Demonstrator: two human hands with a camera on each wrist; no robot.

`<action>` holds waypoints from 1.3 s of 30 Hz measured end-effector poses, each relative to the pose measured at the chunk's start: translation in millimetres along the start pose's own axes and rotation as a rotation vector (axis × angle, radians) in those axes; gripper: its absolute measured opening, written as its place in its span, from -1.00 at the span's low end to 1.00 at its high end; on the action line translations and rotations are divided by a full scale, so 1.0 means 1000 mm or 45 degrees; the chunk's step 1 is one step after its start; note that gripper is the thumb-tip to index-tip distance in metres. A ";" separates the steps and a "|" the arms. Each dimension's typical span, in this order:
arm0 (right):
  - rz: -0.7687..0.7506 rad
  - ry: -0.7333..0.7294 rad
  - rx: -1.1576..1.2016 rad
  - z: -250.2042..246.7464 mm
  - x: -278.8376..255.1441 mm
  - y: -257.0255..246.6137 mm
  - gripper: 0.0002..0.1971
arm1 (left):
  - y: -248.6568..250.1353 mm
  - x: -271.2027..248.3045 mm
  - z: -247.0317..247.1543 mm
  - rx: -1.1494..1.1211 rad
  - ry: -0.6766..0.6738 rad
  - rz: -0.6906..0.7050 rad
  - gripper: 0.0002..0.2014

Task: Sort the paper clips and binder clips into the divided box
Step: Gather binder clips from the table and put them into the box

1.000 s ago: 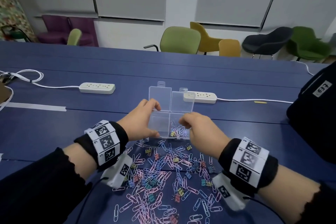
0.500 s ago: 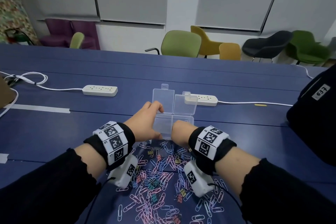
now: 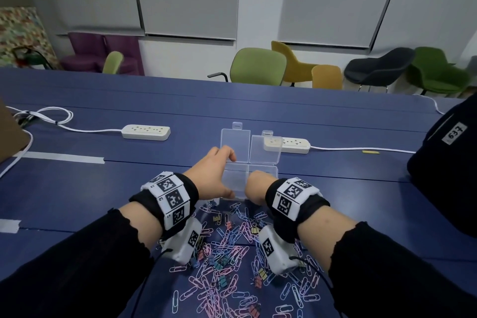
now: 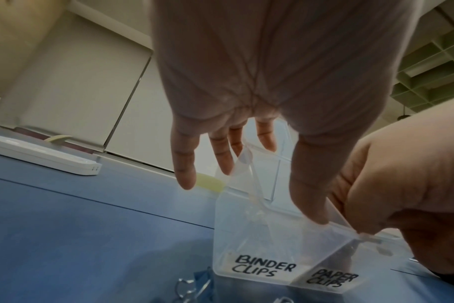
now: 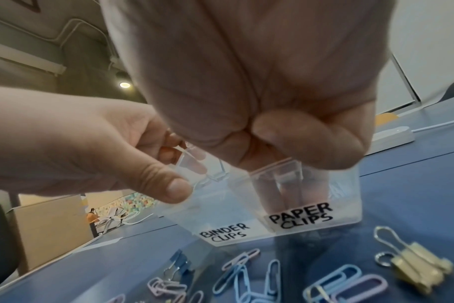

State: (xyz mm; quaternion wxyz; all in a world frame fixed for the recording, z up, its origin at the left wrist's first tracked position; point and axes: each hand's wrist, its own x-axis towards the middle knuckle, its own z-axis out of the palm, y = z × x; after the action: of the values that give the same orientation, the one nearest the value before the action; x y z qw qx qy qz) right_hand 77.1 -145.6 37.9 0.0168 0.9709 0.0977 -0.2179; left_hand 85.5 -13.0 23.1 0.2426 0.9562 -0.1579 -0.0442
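Observation:
A clear divided box [image 3: 236, 178] stands on the blue table with both lids [image 3: 236, 143] up. Its front carries the labels BINDER CLIPS [image 4: 262, 267] and PAPER CLIPS [image 5: 302, 217]. My left hand [image 3: 224, 174] grips the binder-clip side, thumb on the near wall [image 5: 176, 188] and fingers at the far rim. My right hand [image 3: 258, 184] reaches down into the paper-clip compartment, and its fingers [image 5: 272, 190] show through the plastic. Whatever they hold is hidden. A heap of pastel paper clips and binder clips [image 3: 227, 253] lies just in front of the box, under both wrists.
Two white power strips [image 3: 145, 132] [image 3: 289, 144] with cables lie behind the box. A black bag [image 3: 444, 170] sits at the right table edge. Grey tape [image 3: 64, 158] marks the table at the left. A gold binder clip [image 5: 417, 270] lies close to the box front.
My right hand has swung left and turned, dipping from above the paper-clip compartment down into it and covering the clips inside. My left hand keeps its hold on the box.

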 end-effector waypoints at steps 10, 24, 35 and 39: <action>0.011 0.255 1.318 -0.003 -0.012 0.051 -0.70 | -0.005 0.014 -0.002 -0.020 -0.061 -0.113 -0.29; -0.034 0.416 1.577 0.004 -0.032 0.084 -0.84 | -0.014 0.020 0.010 -0.172 -0.085 -0.190 -0.45; 0.381 0.213 0.890 0.030 -0.026 0.123 -0.69 | -0.004 -0.001 0.024 -0.224 0.581 0.018 -0.74; 0.375 0.200 0.851 0.030 -0.031 0.128 -0.82 | -0.013 0.000 0.025 0.028 0.330 0.030 -0.69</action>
State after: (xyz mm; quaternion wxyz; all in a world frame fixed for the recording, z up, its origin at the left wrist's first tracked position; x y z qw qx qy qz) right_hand 62.3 -278.7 22.3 -0.2775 0.9402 -0.1184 -0.1578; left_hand 85.2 -13.4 -4.7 0.2511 0.9545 -0.1370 0.0845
